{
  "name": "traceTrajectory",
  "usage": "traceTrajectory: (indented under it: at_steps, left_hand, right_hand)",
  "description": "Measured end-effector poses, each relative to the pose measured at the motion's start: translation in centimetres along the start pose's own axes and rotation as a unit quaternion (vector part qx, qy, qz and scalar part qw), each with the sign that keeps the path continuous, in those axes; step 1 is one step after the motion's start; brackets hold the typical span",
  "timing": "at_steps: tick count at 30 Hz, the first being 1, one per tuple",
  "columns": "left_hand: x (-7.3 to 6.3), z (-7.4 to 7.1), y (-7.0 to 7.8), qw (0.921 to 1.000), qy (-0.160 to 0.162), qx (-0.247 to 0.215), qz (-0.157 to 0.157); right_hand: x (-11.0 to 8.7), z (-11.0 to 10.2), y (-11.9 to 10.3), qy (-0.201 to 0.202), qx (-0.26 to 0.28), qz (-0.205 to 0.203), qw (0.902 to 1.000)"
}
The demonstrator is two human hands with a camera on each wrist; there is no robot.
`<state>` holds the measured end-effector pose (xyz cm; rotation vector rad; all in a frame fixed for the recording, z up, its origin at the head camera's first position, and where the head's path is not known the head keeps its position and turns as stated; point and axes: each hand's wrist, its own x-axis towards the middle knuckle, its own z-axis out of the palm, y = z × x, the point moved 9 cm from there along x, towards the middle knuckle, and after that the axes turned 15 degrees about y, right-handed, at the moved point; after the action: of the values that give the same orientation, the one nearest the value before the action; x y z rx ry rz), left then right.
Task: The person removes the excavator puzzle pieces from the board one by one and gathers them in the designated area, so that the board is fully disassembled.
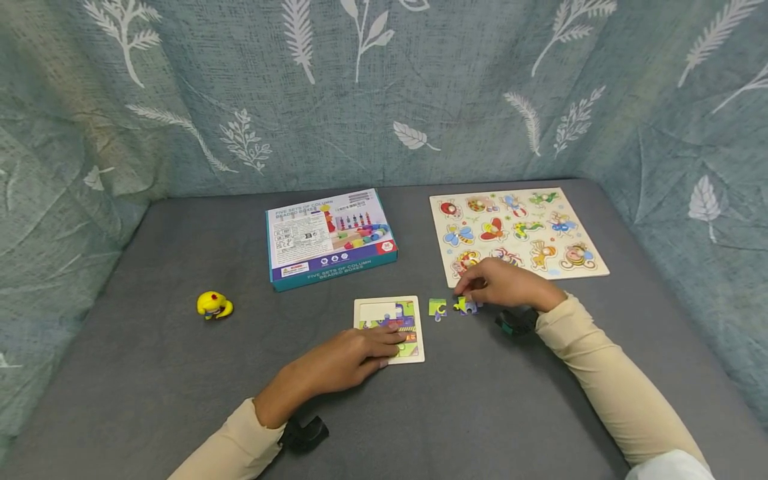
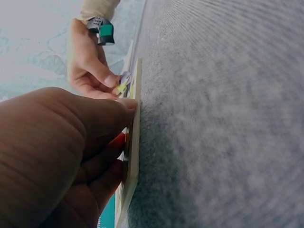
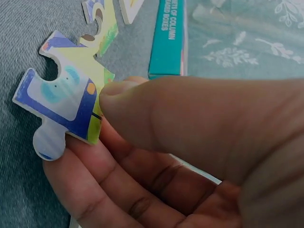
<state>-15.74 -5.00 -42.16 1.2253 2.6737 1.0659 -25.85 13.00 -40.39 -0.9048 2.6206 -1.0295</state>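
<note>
My left hand (image 1: pixel 345 357) lies with its fingers fairly straight across a small framed jigsaw puzzle (image 1: pixel 421 347); its thumb rests at the frame's near edge. Pieces with purple, green and orange print fill part of that frame, and a pale bare patch shows at its upper left. Right of the frame, my right hand (image 1: pixel 507 283) pinches a jigsaw piece (image 3: pixel 61 90) between thumb and fingers. Blue, white and yellow-green print covers this piece. Another jigsaw piece (image 1: pixel 437 307), green with a yellow shape, lies between the frame and my right hand.
A boxed bead set (image 1: pixel 330 237) lies behind the puzzle. At the back right is a wooden board (image 1: pixel 528 247) with insect pictures, its front edge partly behind my right hand. A small yellow toy (image 1: pixel 213 305) sits left on the grey table (image 1: pixel 150 373). Patterned cloth (image 1: pixel 360 133) hangs behind.
</note>
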Motion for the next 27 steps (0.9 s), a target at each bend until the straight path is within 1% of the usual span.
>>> traceTrajectory:
  at_steps: [5, 13, 17, 22, 25, 27]
  left_hand:
    - [-0.1, -0.1, 0.0, 1.0000, 0.000, 0.002, 0.000]
    - [0.0, -0.1, 0.2, 0.9999, 0.006, -0.001, 0.009]
    - [-0.1, -0.1, 0.2, 1.0000, 0.006, 0.001, 0.008]
    - [0.0, 0.0, 0.1, 0.9999, 0.003, 0.009, 0.008]
    - [0.0, -0.1, 0.3, 0.9997, 0.008, 0.014, 0.018]
    - [0.1, -0.3, 0.5, 0.9993, 0.016, 0.017, 0.030]
  right_hand:
    - [-0.1, -0.4, 0.2, 0.004, -0.005, 0.005, 1.0000]
    - [-0.4, -1.1, 0.5, 0.026, -0.016, 0.004, 0.9995]
    - [-0.4, -1.3, 0.5, 0.038, -0.020, -0.001, 0.9991]
    - [-0.3, -1.0, 0.4, 0.046, -0.014, -0.012, 0.9988]
    - [-0.2, -0.9, 0.3, 0.052, -0.012, -0.012, 0.9985]
    - [-0.1, -0.9, 0.2, 0.059, -0.009, -0.010, 0.9981]
